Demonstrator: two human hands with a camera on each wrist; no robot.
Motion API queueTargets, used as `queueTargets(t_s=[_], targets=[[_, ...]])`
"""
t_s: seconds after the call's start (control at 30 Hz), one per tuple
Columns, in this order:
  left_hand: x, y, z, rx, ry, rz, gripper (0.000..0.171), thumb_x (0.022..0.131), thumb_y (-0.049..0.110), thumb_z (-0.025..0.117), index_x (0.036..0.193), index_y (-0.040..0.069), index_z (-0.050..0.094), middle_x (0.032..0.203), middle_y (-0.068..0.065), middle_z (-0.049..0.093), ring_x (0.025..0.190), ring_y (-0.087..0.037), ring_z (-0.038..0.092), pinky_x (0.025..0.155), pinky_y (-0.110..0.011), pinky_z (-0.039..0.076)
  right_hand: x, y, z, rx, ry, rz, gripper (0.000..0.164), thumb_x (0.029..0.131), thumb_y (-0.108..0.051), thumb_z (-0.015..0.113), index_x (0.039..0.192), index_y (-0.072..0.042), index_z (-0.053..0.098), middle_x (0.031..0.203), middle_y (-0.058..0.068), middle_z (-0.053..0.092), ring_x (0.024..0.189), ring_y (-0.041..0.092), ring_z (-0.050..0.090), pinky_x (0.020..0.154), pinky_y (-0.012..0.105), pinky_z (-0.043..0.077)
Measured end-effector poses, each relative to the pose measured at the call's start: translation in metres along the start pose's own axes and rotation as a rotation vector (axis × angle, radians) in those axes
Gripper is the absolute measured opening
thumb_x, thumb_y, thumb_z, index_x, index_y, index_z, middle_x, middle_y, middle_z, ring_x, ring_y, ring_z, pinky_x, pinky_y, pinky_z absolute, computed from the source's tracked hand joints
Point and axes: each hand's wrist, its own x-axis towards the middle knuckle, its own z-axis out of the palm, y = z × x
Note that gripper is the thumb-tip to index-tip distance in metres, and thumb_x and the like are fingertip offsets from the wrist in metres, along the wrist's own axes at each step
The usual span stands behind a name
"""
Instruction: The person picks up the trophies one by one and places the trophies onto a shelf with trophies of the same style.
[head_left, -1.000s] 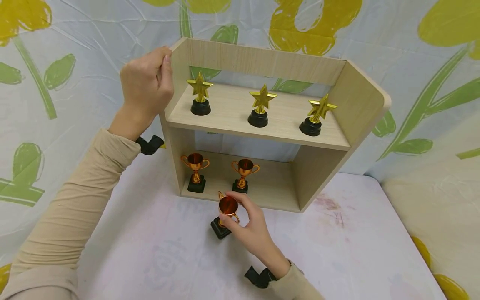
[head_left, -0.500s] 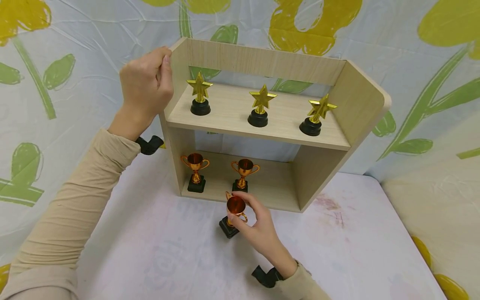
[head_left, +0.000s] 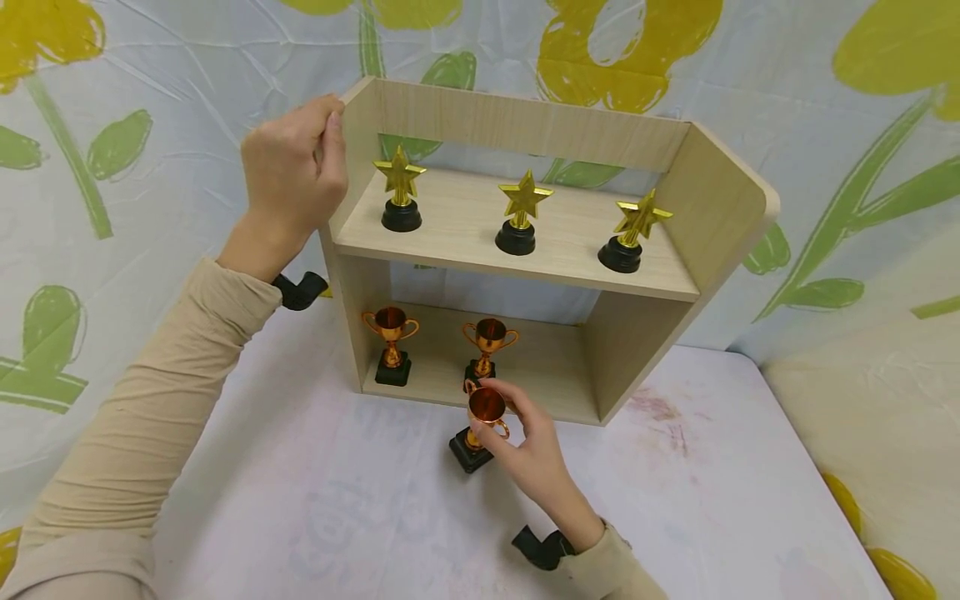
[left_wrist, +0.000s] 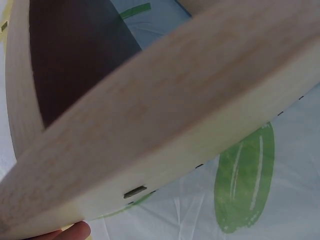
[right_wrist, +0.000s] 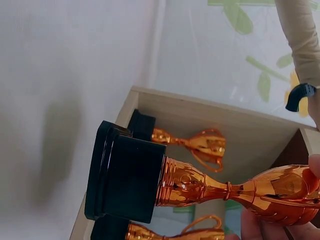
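Observation:
My right hand pinches an orange-bronze trophy cup by its bowl, in front of the shelf's lower front edge. The cup leans, its black base large in the right wrist view. My left hand grips the upper left side of the pale wooden shelf; a fingertip shows at the panel's edge in the left wrist view. Two matching trophy cups stand on the lower level, one at the left and one near the middle, its base partly hidden by the held cup.
Three gold star trophies stand on the upper level: left, middle and right. A white cloth covers the table. Behind the shelf hangs a flower-patterned sheet.
My right hand has carried the trophy cup a short way to the right, along the shelf's front. The left hand has stayed in place on the shelf.

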Motion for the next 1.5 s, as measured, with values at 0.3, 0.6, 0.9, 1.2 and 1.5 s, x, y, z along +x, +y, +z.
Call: queueTargets(t_s=[0.3, 0.6, 0.9, 1.2, 1.5], targets=[[0.000, -0.001, 0.000, 0.007, -0.001, -0.002, 0.029, 0.094, 0.019, 0.039, 0.078, 0.003, 0.058, 0.058, -0.009, 0.043, 0.049, -0.023, 0.037, 0.048, -0.038, 0.024, 0.003, 0.005, -0.009, 0.006, 0.035, 0.013, 0.047, 0.087, -0.005, 0.073, 0.132, -0.012, 0.059, 0.127, 0.003, 0.063, 0.121, 0.022, 0.057, 0.099, 0.036, 0.043], [0.000, 0.001, 0.000, 0.001, 0.000, -0.021, 0.031, 0.094, 0.019, 0.039, 0.078, 0.002, 0.059, 0.059, -0.009, 0.045, 0.050, -0.023, 0.038, 0.050, -0.039, 0.025, 0.007, 0.011, -0.019, 0.034, 0.048, -0.020, 0.048, 0.087, 0.001, 0.071, 0.132, -0.009, 0.059, 0.129, 0.010, 0.061, 0.117, 0.022, 0.058, 0.103, 0.029, 0.040], [0.000, -0.002, 0.001, -0.003, -0.003, 0.018, 0.027, 0.093, 0.016, 0.041, 0.081, 0.002, 0.060, 0.059, -0.011, 0.047, 0.048, -0.024, 0.039, 0.047, -0.038, 0.025, 0.013, 0.017, -0.031, 0.069, 0.102, -0.032, 0.046, 0.086, 0.006, 0.068, 0.130, -0.005, 0.060, 0.122, 0.013, 0.062, 0.112, 0.017, 0.058, 0.102, 0.023, 0.040], [0.000, -0.002, 0.000, -0.002, -0.003, 0.017, 0.027, 0.093, 0.015, 0.041, 0.083, 0.001, 0.062, 0.060, -0.011, 0.048, 0.048, -0.024, 0.039, 0.047, -0.037, 0.025, 0.018, 0.025, -0.044, 0.094, 0.150, -0.021, 0.045, 0.085, 0.009, 0.068, 0.128, -0.002, 0.061, 0.123, 0.017, 0.062, 0.109, 0.015, 0.059, 0.101, 0.023, 0.041], [0.000, -0.003, 0.001, -0.005, -0.002, 0.019, 0.025, 0.092, 0.014, 0.042, 0.083, 0.001, 0.061, 0.060, -0.011, 0.047, 0.048, -0.024, 0.039, 0.047, -0.037, 0.025, 0.021, 0.034, -0.053, 0.101, 0.185, -0.018, 0.043, 0.085, 0.012, 0.066, 0.127, 0.002, 0.061, 0.119, 0.021, 0.062, 0.103, 0.014, 0.061, 0.096, 0.021, 0.043]])
